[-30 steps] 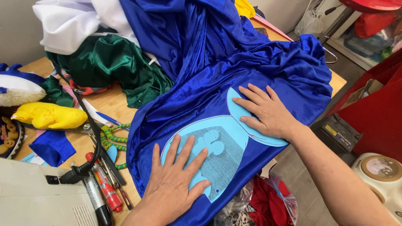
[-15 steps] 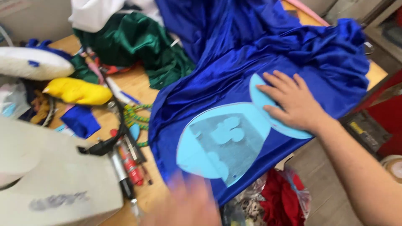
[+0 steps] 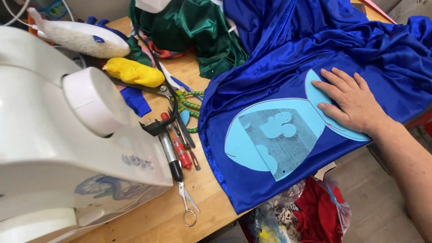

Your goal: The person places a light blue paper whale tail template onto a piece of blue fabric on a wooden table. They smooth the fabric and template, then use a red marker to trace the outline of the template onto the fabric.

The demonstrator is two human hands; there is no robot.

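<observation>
At the far left a white sewing machine (image 3: pixel 67 135) is filling my view, with markers (image 3: pixel 173 144) and small scissors (image 3: pixel 188 202) lying on the wooden counter (image 3: pixel 202 180) just beside it. Further right the blue satin fabric (image 3: pixel 279 58) is spreading over the counter edge, carrying the light blue appliqué (image 3: pixel 252 144), whose long axis is running left to right. My right hand (image 3: pixel 353 103) is resting flat on the appliqué's right lobe, fingers (image 3: pixel 333 81) spread open and pointing left, gripping nothing; the rest of the patch is lying to their left. My left hand is not showing
</observation>
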